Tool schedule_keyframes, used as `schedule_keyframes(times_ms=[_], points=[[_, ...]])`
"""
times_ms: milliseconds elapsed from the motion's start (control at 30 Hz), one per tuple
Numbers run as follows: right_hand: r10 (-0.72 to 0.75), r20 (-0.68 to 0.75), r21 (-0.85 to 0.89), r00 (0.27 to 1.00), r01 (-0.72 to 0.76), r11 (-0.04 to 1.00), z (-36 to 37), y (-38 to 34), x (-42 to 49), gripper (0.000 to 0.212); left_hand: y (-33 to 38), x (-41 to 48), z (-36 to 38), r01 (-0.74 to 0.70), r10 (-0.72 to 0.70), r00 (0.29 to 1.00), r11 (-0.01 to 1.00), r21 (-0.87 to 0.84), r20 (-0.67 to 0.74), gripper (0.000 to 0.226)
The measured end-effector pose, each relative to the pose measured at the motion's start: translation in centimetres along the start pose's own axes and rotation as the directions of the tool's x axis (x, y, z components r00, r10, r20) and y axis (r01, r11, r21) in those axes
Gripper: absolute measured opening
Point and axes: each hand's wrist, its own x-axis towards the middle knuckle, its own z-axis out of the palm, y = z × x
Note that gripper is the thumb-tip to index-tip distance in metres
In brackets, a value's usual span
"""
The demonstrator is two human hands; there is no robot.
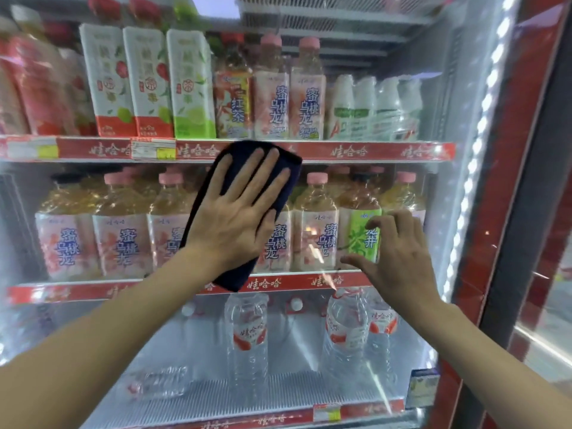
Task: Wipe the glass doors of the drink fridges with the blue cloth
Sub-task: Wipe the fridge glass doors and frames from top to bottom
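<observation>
Pressure is spread through the blue cloth, judged soft, light and limp, by the flat, straight-fingered left hand laid over its middle against the glass door; to that hand's right, the right hand is held loosely spread and empty.

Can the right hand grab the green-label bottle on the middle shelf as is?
Likely no: the green-label bottle sits behind the glass door, and the right hand is on the outer side of that glass.
</observation>
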Motion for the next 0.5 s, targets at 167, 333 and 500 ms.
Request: schedule_keyframes(times_ms=[167, 333, 500], points=[[0.003, 0.033, 0.041, 0.999, -0.004, 0.999, 0.0, 0.3, 0.1, 0.066, 4.6, -4.0, 1.3, -0.118, 0.118, 0.99, 0.993, -0.004, 0.083, 0.064], [-0.078, 0.092, 0.087, 0.993, 0.07, 0.994, -1.6, 2.4, -0.2, 0.061, 3.6, -4.0, 0.3, -0.455, 0.45, 0.871, 0.89, -0.024, 0.196, 0.063], [0.031, 0.049, -0.021, 0.998, -0.03, 0.999, -2.5, 7.1, -0.9, 0.071, 1.1, 4.4, -0.3, -0.139, 0.139, 0.99, 0.99, 0.022, 0.034, 0.061]])
